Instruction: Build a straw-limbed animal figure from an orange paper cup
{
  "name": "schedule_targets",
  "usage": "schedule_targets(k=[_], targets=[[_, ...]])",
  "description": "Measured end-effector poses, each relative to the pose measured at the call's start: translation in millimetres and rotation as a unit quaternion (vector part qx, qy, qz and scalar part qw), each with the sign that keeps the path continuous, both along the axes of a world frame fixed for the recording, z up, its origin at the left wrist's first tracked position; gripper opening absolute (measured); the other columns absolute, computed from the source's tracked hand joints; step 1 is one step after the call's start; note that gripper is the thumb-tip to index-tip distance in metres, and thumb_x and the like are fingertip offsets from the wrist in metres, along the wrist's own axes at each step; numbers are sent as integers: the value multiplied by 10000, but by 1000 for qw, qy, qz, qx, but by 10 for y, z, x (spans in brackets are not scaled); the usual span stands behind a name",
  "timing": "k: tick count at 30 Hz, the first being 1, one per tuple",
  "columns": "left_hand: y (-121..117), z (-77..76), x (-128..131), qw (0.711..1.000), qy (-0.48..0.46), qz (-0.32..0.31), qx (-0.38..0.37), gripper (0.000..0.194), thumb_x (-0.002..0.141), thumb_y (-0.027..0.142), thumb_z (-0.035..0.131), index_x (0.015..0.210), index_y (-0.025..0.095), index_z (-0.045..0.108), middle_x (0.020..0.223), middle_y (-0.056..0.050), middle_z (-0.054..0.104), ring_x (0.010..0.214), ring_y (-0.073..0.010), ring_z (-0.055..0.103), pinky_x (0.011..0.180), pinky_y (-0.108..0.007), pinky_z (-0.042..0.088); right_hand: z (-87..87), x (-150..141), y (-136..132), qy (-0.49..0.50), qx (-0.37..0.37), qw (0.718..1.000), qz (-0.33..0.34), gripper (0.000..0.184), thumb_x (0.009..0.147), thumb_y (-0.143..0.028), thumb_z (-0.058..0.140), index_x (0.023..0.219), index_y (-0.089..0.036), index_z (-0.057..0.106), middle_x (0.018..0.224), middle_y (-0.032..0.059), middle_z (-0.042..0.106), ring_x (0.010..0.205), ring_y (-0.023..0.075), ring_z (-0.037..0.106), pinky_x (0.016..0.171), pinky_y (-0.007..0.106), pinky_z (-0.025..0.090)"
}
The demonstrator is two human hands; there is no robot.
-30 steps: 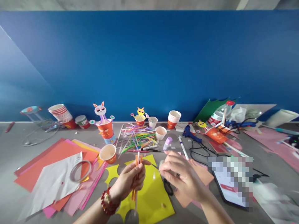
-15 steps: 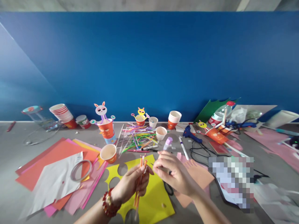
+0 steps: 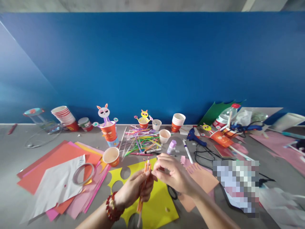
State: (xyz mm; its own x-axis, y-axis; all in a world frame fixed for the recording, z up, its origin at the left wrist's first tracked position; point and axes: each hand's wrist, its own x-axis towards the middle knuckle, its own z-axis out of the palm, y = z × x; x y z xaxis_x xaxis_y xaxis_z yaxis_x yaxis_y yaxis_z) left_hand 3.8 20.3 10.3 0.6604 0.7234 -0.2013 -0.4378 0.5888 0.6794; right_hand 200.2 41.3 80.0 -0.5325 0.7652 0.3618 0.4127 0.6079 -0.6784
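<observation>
My left hand (image 3: 138, 187), a beaded bracelet at its wrist, is closed round a small bundle of orange straws (image 3: 147, 166) with one pale straw among them. The bundle points up and its lower ends show beneath the fist. Close to its upper part, my right hand (image 3: 170, 171) has thumb and fingers pinched; whatever they hold is hidden. Beneath both hands lies a yellow sheet (image 3: 162, 206) with round cut-outs. Black scissor handles (image 3: 172, 192) show partly under the right hand, beside peach paper (image 3: 202, 183).
Beyond the hands are loose coloured straws (image 3: 140, 140), a paper cup (image 3: 111, 156), a glue stick (image 3: 171, 147) and a rabbit-faced cup figure (image 3: 104, 113). Coloured sheets (image 3: 43, 168) with a tape roll (image 3: 83, 174) lie left; a blue glue gun (image 3: 196, 138), its cord and a blurred phone lie right.
My right hand has come left to the straws, its fingers now pinched beside their upper part. My left hand and the bundle have shifted slightly right and lower.
</observation>
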Motion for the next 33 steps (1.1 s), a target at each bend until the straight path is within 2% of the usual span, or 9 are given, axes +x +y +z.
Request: schedule_targets(k=[7,15,20,33], targets=[[-13,23,17,1000,20,6,0,347,886,481,624,812,143,592,618,61,391,428,-44,272,406,-198,212,106,-26,41,-50,42,996,64,204,994,-213,533,806,-212,614,759,0,645,777,171,547,763,326,404],[-19,33,22,1000,19,10,11,347,900,475,610,863,130,623,614,60,395,428,-47,280,401,-199,223,58,-52,24,-78,68,994,27,216,1000,-224,519,806,-208,611,799,21,665,794,187,552,758,338,408],[-23,46,35,1000,12,14,17,331,917,459,581,820,143,596,601,64,380,422,-47,252,398,-193,229,34,-80,0,-84,92,992,-9,206,990,-227,527,802,-211,610,779,26,643,793,198,547,745,335,410],[-34,0,49,999,-5,19,26,312,938,446,540,855,149,583,618,58,389,423,-54,242,408,-198,240,-28,-118,-13,-54,86,993,-54,225,982,-234,560,759,-213,576,746,10,616,790,193,553,741,327,398]])
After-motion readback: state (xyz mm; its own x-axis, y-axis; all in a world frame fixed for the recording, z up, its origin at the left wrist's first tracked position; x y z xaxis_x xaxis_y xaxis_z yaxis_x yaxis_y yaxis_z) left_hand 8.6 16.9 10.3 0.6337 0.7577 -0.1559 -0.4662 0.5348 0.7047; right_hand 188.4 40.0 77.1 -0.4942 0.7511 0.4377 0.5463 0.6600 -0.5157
